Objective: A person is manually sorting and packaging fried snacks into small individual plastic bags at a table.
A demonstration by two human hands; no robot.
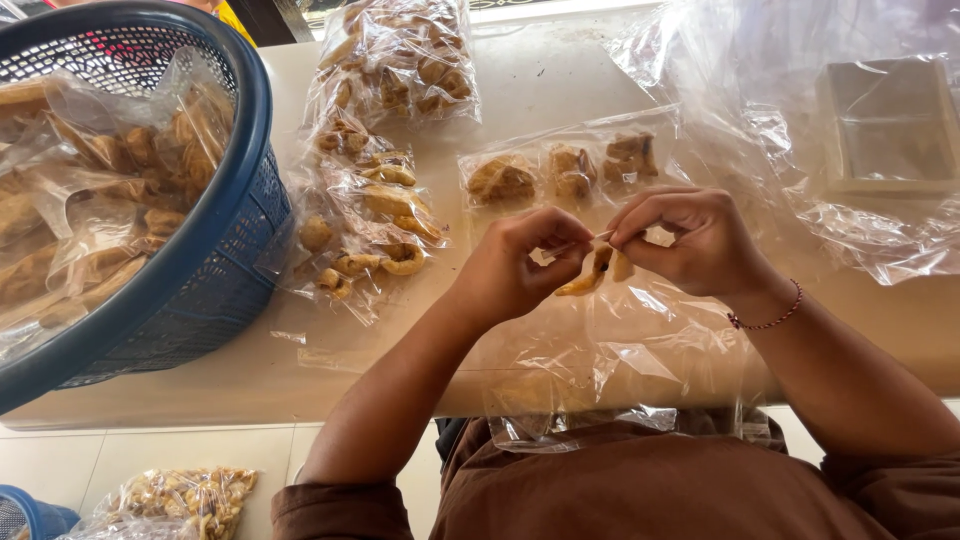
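Both hands, left hand [515, 265] and right hand [690, 240], pinch a clear snack bag [600, 268]; filled packets [375, 215] lie beside the blue basket [215, 270].

Brown sleeves [330, 505], red beaded bracelet [768, 320]
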